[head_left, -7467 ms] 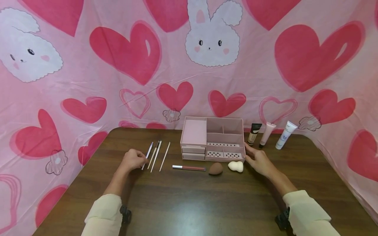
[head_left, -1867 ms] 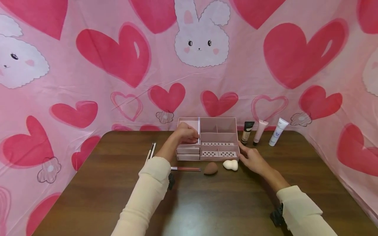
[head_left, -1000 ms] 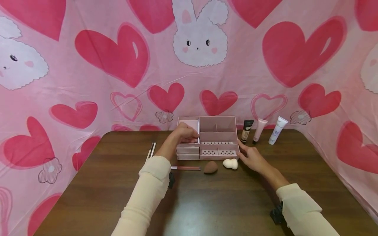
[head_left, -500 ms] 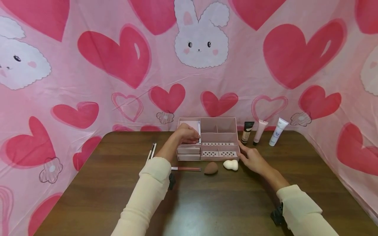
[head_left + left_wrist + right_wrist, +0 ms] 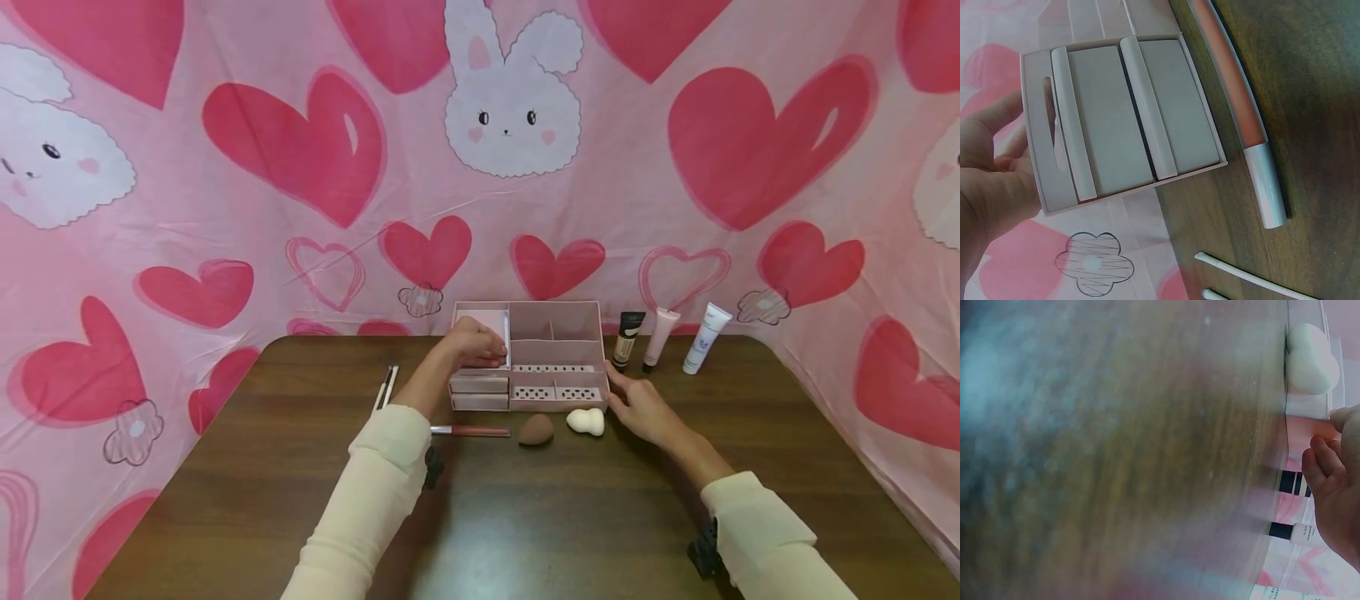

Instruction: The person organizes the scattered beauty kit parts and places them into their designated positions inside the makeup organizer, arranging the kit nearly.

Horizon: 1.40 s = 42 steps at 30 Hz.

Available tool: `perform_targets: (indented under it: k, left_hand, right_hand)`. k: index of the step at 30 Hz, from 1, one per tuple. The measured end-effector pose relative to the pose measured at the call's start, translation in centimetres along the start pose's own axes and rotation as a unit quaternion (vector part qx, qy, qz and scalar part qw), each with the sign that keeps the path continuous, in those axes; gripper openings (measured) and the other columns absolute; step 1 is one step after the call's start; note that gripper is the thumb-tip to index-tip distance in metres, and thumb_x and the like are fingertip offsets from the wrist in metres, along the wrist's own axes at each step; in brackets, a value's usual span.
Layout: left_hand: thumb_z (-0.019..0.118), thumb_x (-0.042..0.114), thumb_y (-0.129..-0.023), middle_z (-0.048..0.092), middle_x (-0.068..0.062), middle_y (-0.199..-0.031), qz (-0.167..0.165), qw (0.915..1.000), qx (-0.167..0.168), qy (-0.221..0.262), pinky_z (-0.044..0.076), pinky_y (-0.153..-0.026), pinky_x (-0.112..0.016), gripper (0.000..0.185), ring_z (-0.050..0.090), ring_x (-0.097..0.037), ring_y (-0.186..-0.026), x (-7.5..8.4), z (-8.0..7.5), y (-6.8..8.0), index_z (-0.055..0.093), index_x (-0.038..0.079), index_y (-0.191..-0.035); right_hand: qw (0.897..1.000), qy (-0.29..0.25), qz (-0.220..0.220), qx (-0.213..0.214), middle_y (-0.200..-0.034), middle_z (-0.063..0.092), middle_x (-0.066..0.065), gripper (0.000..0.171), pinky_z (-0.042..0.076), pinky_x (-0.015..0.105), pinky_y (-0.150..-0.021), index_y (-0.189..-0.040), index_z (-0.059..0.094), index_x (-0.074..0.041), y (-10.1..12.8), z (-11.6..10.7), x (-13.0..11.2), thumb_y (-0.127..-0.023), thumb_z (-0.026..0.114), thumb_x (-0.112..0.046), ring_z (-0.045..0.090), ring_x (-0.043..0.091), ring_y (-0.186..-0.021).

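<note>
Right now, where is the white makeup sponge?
In the head view the white makeup sponge lies on the table just in front of the pink organizer, between the brown sponge and the right hand.

Dark wooden table (image 5: pixel 525 517) — pink backdrop cloth (image 5: pixel 225 208) of red hearts and white bunnies behind.

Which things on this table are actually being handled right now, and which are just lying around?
In hand:
- pink organizer, left hand over its left compartment, right hand against its right side

Lying about:
- two brushes
- lip gloss
- brown sponge
- white sponge
- three tubes
</note>
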State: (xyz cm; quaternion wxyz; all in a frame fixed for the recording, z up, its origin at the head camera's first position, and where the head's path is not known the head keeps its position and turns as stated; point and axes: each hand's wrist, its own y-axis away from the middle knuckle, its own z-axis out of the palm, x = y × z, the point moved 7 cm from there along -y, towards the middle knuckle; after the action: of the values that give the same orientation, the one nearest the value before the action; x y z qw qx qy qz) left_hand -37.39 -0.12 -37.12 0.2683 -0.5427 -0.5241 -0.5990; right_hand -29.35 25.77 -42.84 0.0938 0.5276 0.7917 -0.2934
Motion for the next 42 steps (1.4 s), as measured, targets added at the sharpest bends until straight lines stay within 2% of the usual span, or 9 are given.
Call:
perform_targets:
  k: [3, 7, 12, 18, 24, 28, 32, 39, 42]
  left_hand:
    - [0.061, -0.010, -0.091, 0.064, -0.004, -0.066, 0.002, 1.0000, 0.000, -0.003, 0.059, -0.058, -0.018, 0.026, 0.064, -0.010, -0.059, 0.0, -0.1, 0.0, 0.064, -0.020, -0.114]
    - [0.060, -0.011, -0.091, 0.065, -0.006, -0.069, 0.003, 1.0000, 0.000, -0.009, 0.059, -0.060, -0.018, 0.027, 0.065, -0.011, -0.062, 0.0, -0.2, 0.1, 0.063, -0.021, -0.116]
    - [0.060, -0.010, -0.092, 0.066, -0.007, -0.072, 0.011, 0.9998, -0.001, -0.018, 0.061, -0.065, -0.020, 0.028, 0.066, -0.012, -0.065, 0.0, -0.5, 0.3, 0.062, -0.021, -0.117]
    - [0.063, -0.006, -0.093, 0.067, -0.007, -0.075, 0.030, 0.9994, 0.003, -0.019, 0.063, -0.068, -0.021, 0.025, 0.067, -0.012, -0.069, -0.1, -1.0, 0.7, 0.064, -0.019, -0.115]
    - [0.064, -0.004, -0.094, 0.070, -0.014, -0.087, 0.055, 0.9983, 0.018, -0.009, 0.065, -0.078, -0.031, 0.031, 0.070, -0.014, -0.071, 0.2, -1.9, 1.8, 0.062, -0.017, -0.123]
    - [0.061, -0.007, -0.094, 0.069, -0.019, -0.094, 0.069, 0.9971, 0.025, 0.021, 0.065, -0.082, -0.036, 0.035, 0.071, -0.016, -0.071, 0.3, -2.7, 2.5, 0.058, -0.019, -0.127]
    - [0.059, -0.009, -0.094, 0.068, -0.023, -0.097, 0.083, 0.9952, 0.031, 0.043, 0.065, -0.081, -0.036, 0.037, 0.071, -0.018, -0.073, -0.1, -3.5, 2.8, 0.055, -0.019, -0.129]
    - [0.058, -0.009, -0.093, 0.066, -0.004, -0.078, 0.117, 0.9903, 0.047, 0.059, 0.066, -0.077, -0.036, 0.039, 0.067, -0.011, -0.069, -0.7, -5.4, 3.6, 0.052, -0.023, -0.129]
    - [0.059, -0.009, -0.093, 0.069, -0.004, -0.078, 0.124, 0.9884, 0.060, 0.064, 0.066, -0.075, -0.035, 0.039, 0.067, -0.009, -0.068, -0.8, -6.2, 3.9, 0.053, -0.023, -0.129]
  right_hand:
    - [1.000, 0.000, -0.003, 0.001, -0.123, 0.064, 0.038, 0.056, 0.060, 0.055, -0.086, -0.142, 0.045, 0.018, -0.1, 0.1, -0.1, -0.092, 0.066, 0.002, 0.071, 0.035, -0.099]
    - [1.000, 0.000, 0.000, -0.001, -0.121, 0.065, 0.038, 0.056, 0.060, 0.052, -0.080, -0.142, 0.044, 0.018, -0.2, 0.2, 0.0, -0.092, 0.065, 0.001, 0.068, 0.029, -0.089]
    - [1.000, 0.002, -0.001, 0.001, -0.123, 0.063, 0.038, 0.056, 0.059, 0.051, -0.080, -0.142, 0.045, 0.018, -0.3, 0.2, -0.1, -0.092, 0.066, 0.001, 0.067, 0.028, -0.088]
    - [1.000, 0.000, 0.004, -0.007, -0.095, 0.072, 0.028, 0.057, 0.051, 0.035, -0.065, -0.142, 0.044, 0.017, -0.4, 0.4, 0.0, -0.093, 0.066, 0.000, 0.054, 0.017, -0.065]
    - [1.000, 0.002, 0.007, -0.007, -0.089, 0.072, 0.025, 0.057, 0.053, 0.036, -0.067, -0.144, 0.044, 0.017, -0.4, 0.3, 0.0, -0.093, 0.065, 0.000, 0.057, 0.018, -0.067]
    - [1.000, 0.004, 0.009, -0.011, -0.072, 0.063, 0.014, 0.058, 0.052, 0.032, -0.064, -0.144, 0.043, 0.016, -0.3, 0.2, 0.0, -0.093, 0.065, 0.001, 0.051, 0.011, -0.059]
    - [1.000, -0.001, 0.021, -0.020, -0.063, 0.044, -0.002, 0.059, 0.045, 0.027, -0.061, -0.145, 0.042, 0.016, 0.0, 0.1, 0.1, -0.094, 0.065, 0.000, 0.032, 0.005, -0.050]
    - [1.000, 0.000, 0.020, -0.020, -0.065, 0.044, -0.003, 0.058, 0.045, 0.027, -0.061, -0.145, 0.042, 0.016, 0.2, 0.1, -0.1, -0.095, 0.065, -0.002, 0.031, 0.004, -0.052]
    - [1.000, 0.002, 0.016, -0.016, -0.066, 0.048, -0.001, 0.058, 0.046, 0.029, -0.063, -0.144, 0.043, 0.016, 0.1, 0.0, -0.2, -0.094, 0.065, -0.001, 0.034, 0.005, -0.053]
